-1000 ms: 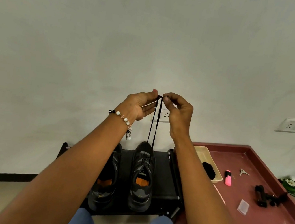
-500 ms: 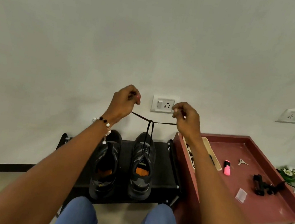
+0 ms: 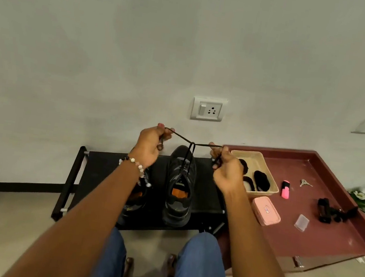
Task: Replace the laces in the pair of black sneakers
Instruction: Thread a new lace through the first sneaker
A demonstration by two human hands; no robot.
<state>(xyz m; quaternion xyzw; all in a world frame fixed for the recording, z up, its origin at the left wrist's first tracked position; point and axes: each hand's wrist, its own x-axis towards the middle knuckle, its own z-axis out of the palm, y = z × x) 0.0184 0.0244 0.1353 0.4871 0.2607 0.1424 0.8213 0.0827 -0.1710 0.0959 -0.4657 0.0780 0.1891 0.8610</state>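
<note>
Two black sneakers with orange insoles stand toe to the wall on a low black rack (image 3: pixel 102 164). The right sneaker (image 3: pixel 180 185) is in full view; the left sneaker (image 3: pixel 135 199) is mostly hidden behind my left forearm. A black lace (image 3: pixel 191 144) rises from the right sneaker's eyelets, crosses in a knot above the toe and runs out to both sides. My left hand (image 3: pixel 151 144) pinches the left end and my right hand (image 3: pixel 227 165) pinches the right end, pulling the lace taut.
A maroon tray table (image 3: pixel 327 234) on the right holds a beige basket (image 3: pixel 267 164) with dark bundles, a pink case (image 3: pixel 265 210), a pink highlighter (image 3: pixel 285 188), keys, a black device (image 3: pixel 328 211) and a clear plastic piece. My knees in jeans (image 3: pixel 198 267) sit below the rack. A wall socket (image 3: pixel 208 109) is above.
My hands, pinched together high above the shoe a second ago, have spread apart and dropped lower, drawing the lace ends sideways into a crossing. The view has tilted down.
</note>
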